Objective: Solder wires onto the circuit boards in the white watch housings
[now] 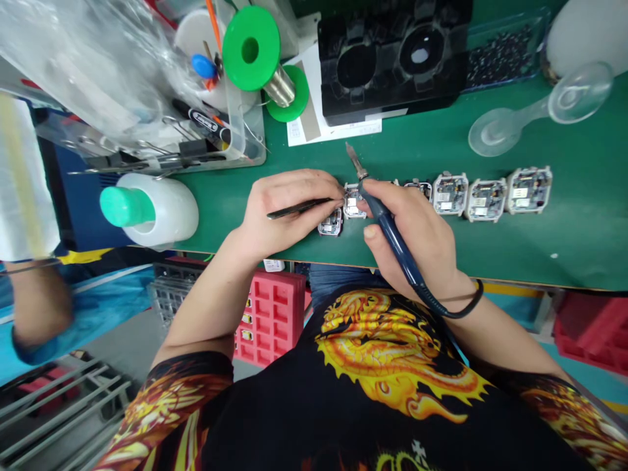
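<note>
My left hand (289, 206) is closed around dark tweezers (300, 208), whose tips point right toward a small watch-like case with a circuit board (354, 201). In my right hand (417, 232) lies a soldering iron (395, 242) with a dark blue handle. Its metal tip (350, 152) points up and away, above the green bench and apart from the boards. The fingers of my right hand also reach the edge of that case; whether they grip it I cannot tell. Just below sits another case (330, 224), beside my left fingertips. Several similar cases (485, 199) form a row to the right.
A green solder spool (251, 49) stands by a clear plastic bin (252, 147) of tools. Left is a white bottle (171, 209) with a green top. Behind are a black fixture (392, 59), a tray of screws (505, 55) and a clear plastic piece (495, 131). A co-worker's arm (39, 301) shows left.
</note>
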Demonstrator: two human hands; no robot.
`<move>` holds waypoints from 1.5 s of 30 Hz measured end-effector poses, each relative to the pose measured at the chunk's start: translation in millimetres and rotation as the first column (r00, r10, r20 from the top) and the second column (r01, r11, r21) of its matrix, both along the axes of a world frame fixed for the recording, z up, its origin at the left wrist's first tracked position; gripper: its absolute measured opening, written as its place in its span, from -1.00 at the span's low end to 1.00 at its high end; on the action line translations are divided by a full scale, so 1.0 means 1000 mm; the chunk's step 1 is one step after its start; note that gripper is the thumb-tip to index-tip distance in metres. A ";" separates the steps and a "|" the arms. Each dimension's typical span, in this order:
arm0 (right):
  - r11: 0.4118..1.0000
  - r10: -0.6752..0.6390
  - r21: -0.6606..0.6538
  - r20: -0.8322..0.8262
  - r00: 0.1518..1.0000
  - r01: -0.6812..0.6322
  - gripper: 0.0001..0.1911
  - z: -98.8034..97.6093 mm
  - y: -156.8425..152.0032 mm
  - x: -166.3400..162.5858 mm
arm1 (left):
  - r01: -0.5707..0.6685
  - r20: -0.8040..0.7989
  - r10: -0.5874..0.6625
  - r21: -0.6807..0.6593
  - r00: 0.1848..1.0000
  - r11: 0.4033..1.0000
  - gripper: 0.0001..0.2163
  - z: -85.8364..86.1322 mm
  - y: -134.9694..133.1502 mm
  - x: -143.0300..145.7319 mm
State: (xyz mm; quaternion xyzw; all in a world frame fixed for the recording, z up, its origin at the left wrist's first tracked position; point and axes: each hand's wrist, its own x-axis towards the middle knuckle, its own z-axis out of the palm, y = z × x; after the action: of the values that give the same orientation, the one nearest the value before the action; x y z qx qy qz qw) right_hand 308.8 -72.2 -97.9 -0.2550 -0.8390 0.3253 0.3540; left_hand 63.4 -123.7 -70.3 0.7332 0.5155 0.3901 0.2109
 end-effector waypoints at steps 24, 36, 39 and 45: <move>1.000 -0.001 0.012 0.004 1.000 0.001 -0.53 -0.001 0.001 0.000 | 0.057 0.037 -0.056 -0.032 0.998 0.998 -0.89 0.004 -0.001 -0.005; 1.000 -0.002 0.007 0.013 1.000 0.002 -0.52 -0.001 0.000 0.000 | 0.068 0.014 -0.067 -0.016 0.998 0.998 -0.88 0.002 -0.002 -0.007; 1.000 -0.002 0.011 0.008 1.000 0.002 -0.53 -0.001 0.000 0.000 | 0.065 0.009 -0.065 -0.017 0.998 0.998 -0.89 0.001 -0.002 -0.006; 1.000 -0.003 0.013 0.000 1.000 0.003 -0.53 -0.001 0.002 -0.001 | 0.046 0.002 -0.046 -0.024 0.999 0.999 -0.91 0.002 -0.003 -0.005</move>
State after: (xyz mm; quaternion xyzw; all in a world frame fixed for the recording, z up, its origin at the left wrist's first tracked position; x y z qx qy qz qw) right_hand 307.8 -70.4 -98.6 -0.2539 -0.8406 0.3194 0.3562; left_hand 58.9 -126.6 -68.3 0.7420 0.5030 0.3794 0.2291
